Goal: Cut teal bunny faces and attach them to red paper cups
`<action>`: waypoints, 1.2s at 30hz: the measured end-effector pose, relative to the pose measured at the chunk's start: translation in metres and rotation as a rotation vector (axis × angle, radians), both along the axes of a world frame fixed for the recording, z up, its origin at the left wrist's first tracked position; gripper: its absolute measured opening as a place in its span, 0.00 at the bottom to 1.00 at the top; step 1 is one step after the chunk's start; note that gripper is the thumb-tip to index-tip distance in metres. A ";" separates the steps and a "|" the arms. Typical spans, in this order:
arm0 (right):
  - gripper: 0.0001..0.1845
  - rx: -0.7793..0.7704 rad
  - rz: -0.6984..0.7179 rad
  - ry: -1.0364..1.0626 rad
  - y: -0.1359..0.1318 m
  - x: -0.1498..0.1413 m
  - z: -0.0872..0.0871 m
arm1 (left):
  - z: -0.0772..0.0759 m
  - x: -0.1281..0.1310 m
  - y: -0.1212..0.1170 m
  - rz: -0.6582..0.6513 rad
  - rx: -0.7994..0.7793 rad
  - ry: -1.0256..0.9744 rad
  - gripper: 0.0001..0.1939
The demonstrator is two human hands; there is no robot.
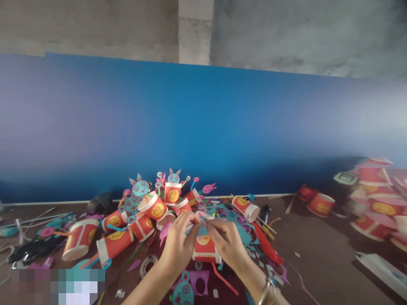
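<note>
My left hand (179, 238) and my right hand (228, 242) meet in the middle of the head view, thumbs and forefingers pinched close together. Something small and whitish lies between the fingertips, too small to name. Directly below them is a red paper cup (206, 254) with a yellow emblem, partly covered by the hands. A bent pink straw (225, 280) sticks out near its lower end. Closer to me lies a blue cut-out rabbit face (183, 293) beside a purple paper scrap (200, 283) with a hole.
Left of my hands is a heap of red cups (116, 245) with straws and paper animals. A tape roll (148, 266) lies by my left wrist. Red scissors (267, 245) lie to the right, and stacked cups (375, 207) stand farther right. A blue panel (197, 127) rises behind.
</note>
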State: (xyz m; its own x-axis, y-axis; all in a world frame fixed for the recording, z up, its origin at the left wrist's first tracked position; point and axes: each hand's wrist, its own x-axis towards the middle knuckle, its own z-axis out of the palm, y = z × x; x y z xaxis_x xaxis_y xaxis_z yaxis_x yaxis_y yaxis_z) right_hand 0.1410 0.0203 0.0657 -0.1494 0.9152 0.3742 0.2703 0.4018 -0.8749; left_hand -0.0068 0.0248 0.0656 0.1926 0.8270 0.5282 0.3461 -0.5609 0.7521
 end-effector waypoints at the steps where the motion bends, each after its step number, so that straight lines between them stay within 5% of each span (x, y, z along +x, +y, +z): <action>1: 0.19 -0.023 -0.001 0.034 0.000 -0.001 -0.002 | 0.000 0.001 -0.001 -0.016 -0.007 -0.025 0.07; 8: 0.18 -0.202 -0.116 0.247 0.012 0.015 -0.005 | 0.009 -0.005 0.005 -0.026 -0.195 -0.498 0.07; 10: 0.18 -0.160 -0.200 0.039 0.019 0.028 -0.005 | 0.010 -0.009 0.011 0.014 -0.250 -0.523 0.08; 14: 0.15 -0.057 -0.408 -0.727 0.034 0.055 -0.014 | 0.000 -0.011 0.021 -0.025 -0.336 -0.351 0.11; 17: 0.16 -0.071 -0.448 -0.859 0.042 0.065 -0.029 | -0.010 -0.008 0.022 -0.060 -0.357 -0.173 0.12; 23: 0.09 -0.043 -0.437 -0.835 0.041 0.057 -0.035 | -0.010 -0.001 0.015 -0.081 -0.386 -0.035 0.08; 29: 0.08 0.129 -0.037 -0.341 0.017 0.028 -0.005 | -0.014 0.001 0.014 -0.068 -0.293 0.029 0.06; 34: 0.06 0.226 -0.075 -0.423 0.009 0.018 0.000 | -0.020 0.004 0.012 -0.053 -0.255 0.050 0.08; 36: 0.07 0.264 -0.139 -0.467 0.012 0.022 -0.002 | -0.024 0.006 0.012 -0.043 -0.259 0.021 0.16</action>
State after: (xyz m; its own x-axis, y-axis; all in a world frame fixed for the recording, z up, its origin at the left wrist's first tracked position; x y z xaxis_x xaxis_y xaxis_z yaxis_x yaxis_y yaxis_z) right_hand 0.1630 0.0320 0.0634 -0.2391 0.8220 0.5169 0.6712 0.5246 -0.5238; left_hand -0.0006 0.0364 0.0417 0.2394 0.9250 0.2952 0.3433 -0.3650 0.8654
